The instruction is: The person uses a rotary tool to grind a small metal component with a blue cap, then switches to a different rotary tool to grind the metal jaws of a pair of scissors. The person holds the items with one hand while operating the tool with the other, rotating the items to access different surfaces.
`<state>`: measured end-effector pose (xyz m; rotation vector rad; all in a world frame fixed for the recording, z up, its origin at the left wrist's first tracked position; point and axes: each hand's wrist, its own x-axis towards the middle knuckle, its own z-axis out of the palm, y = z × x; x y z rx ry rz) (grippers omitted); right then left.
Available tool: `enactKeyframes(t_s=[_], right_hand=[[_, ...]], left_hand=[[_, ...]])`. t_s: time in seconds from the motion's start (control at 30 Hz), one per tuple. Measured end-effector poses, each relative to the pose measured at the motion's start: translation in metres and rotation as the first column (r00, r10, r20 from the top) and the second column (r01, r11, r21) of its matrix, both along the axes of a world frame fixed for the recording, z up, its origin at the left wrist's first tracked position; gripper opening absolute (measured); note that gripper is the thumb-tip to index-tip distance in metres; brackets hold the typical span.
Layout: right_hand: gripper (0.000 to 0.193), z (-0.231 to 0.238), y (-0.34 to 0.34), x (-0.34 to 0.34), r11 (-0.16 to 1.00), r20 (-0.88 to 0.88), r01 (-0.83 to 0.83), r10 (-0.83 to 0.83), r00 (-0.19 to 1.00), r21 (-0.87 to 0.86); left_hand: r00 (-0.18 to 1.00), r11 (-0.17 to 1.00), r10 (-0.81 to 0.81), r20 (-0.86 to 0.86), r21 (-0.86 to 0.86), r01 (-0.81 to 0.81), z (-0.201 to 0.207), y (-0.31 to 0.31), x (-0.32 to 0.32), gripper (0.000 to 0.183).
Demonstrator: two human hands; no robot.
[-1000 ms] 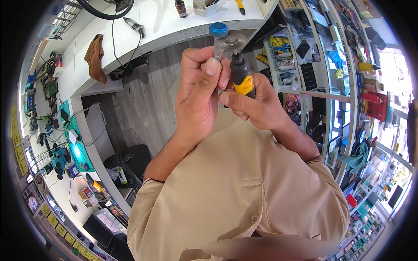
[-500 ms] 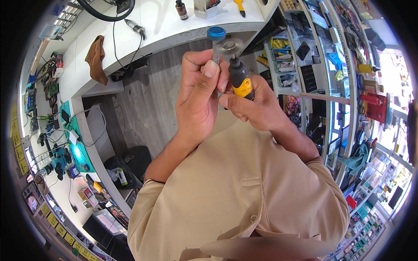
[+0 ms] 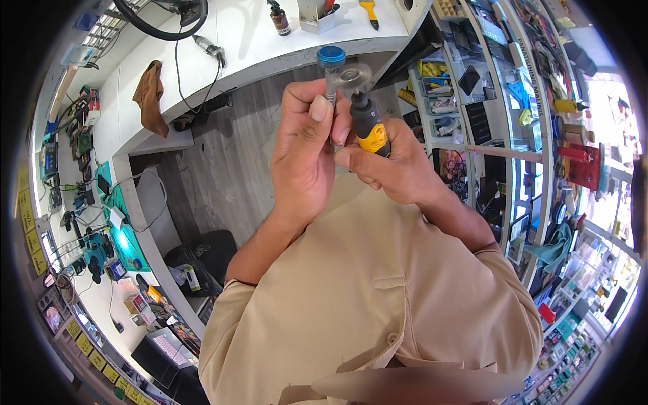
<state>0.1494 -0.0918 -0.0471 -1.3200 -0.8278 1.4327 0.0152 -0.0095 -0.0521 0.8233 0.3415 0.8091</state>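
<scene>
My left hand [image 3: 302,152] is closed around a slim silver metal piece topped by a round blue disc [image 3: 331,57]. Most of the metal length is hidden by my fingers, so its exact kind cannot be told. In my right hand [image 3: 398,162] is a black and yellow rotary tool [image 3: 370,128], gripped around its body with the tip pointing up and away. At that tip a round, see-through, blurred disc [image 3: 354,75] sits right beside the silver shank under the blue top. Whether the two touch is unclear. Both hands are close together in front of my chest.
Beyond my hands runs a white bench [image 3: 246,40] bearing a brown dropper bottle [image 3: 279,18], a yellow brush [image 3: 368,12], a corded tool [image 3: 208,47] and a brown cloth [image 3: 152,100] at its edge. Crowded shelves [image 3: 503,150] stand right; cables and a laptop [image 3: 162,349] lie left.
The rotary tool and the blue-topped metal piece have shifted slightly left and a little down in the picture. The tool's blurred disc looks a bit clearer. Both grips stay the same.
</scene>
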Motion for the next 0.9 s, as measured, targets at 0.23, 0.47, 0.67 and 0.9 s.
enactKeyframes(t_s=[0.23,0.47,0.67,0.9], right_hand=[[0.017,0.0,0.0017,0.0021,1.0,0.017,-0.019,0.019,1.0,0.001],[0.017,-0.0016,0.0039,0.0026,1.0,0.005,0.001,-0.001,1.0,0.018],[0.017,-0.0028,0.0054,0.0035,1.0,-0.002,0.004,-0.004,1.0,0.019],[0.017,-0.0018,0.007,0.0026,0.999,-0.014,0.022,-0.021,1.0,0.037]], left_hand=[[0.999,1.0,0.008,-0.042,-0.003,-0.008,0.0026,0.0011,0.0009,0.027],[0.999,1.0,0.02,-0.047,0.01,-0.02,0.0032,0.0029,0.0034,0.027],[0.999,1.0,0.01,-0.038,0.007,-0.01,0.0013,0.0048,0.0037,0.027],[1.0,1.0,0.014,-0.015,0.006,-0.014,-0.002,0.0062,0.0047,0.026]])
